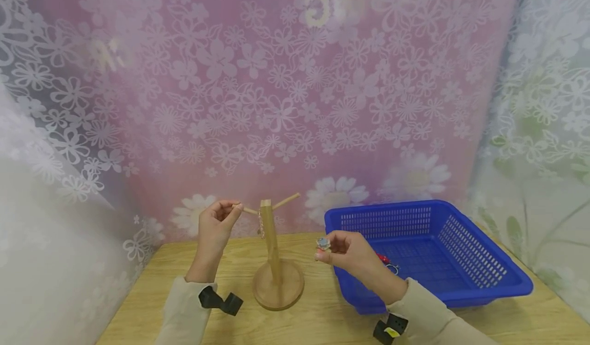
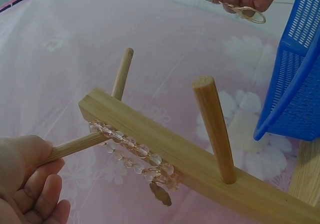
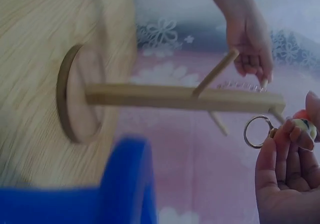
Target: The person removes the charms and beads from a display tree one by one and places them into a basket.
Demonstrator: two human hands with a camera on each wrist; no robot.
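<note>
A wooden stand (image 1: pixel 272 242) with a round base and several pegs stands upright on the table. My left hand (image 1: pixel 216 224) pinches the tip of its left peg (image 2: pixel 80 146) between thumb and fingers. Around that peg, close to the post, hangs a bracelet (image 2: pixel 135 149) of clear pinkish beads with a small flat charm. To the right of the stand, my right hand (image 1: pixel 352 253) holds a keychain (image 1: pixel 323 243) in its fingertips. Its metal ring (image 3: pixel 245 134) sticks out past the fingers, which partly hide the small charm (image 3: pixel 306 127).
A blue plastic basket (image 1: pixel 392 210) with mesh walls is on the right of the wooden table (image 1: pixel 147 294), under my right forearm. Inside it, near the left wall, lies a red item (image 1: pixel 383 258) beside a metal ring. A flowered curtain (image 1: pixel 295 104) hangs behind.
</note>
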